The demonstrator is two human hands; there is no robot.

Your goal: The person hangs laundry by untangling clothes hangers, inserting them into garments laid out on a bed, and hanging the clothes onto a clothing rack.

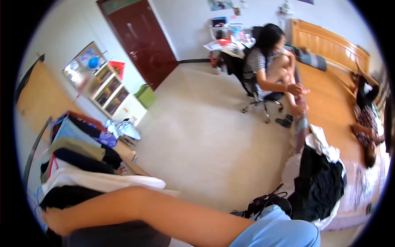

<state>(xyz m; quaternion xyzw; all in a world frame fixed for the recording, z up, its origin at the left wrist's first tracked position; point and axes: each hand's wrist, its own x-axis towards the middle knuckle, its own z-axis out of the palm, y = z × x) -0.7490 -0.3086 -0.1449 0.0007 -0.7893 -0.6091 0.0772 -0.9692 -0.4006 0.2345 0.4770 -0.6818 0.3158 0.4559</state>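
My right hand (56,220) reaches far to the left, into a row of clothes hanging on a rack. Its fingers look closed at the top of a dark garment (119,234), though the fingertips are partly hidden and blurred. Just behind the hand hang a black garment (68,195) and a white garment (103,180). Farther along the row are an olive garment (78,147), a light blue one (76,131) and a purple patterned one (108,139). A light blue sleeve (275,230) covers my upper arm. My left hand is out of view.
A person (267,61) sits on a wheeled chair (265,103) beside a bed (323,94); another person (366,119) lies on it. Black and white clothes (317,177) are heaped at the bed's near edge. A white cabinet (125,109) and green bin (145,96) stand near the door (142,41).
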